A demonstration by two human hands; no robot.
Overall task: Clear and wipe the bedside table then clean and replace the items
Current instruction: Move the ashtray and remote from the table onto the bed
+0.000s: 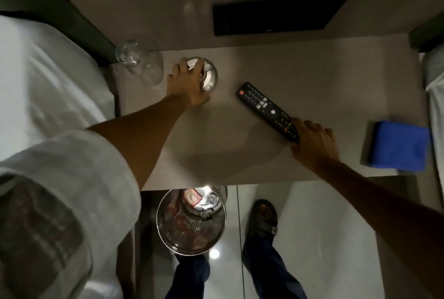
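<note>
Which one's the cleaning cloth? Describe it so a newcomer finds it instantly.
Start at the beige bedside table between the two beds. Follow its near edge to the right-hand corner, past the black remote under the right hand. The cloth is the folded blue square there, the only coloured, soft item on the table.

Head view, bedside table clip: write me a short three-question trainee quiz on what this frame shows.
1. True or false: the blue cloth lies at the table's right end, untouched.
2. What does the right hand grip?
A. remote control
B. empty glass
C. metal bin
3. Fill in: the left hand rests on a round ____ dish.

Key: 1 true; 2 A; 3 metal.
</note>
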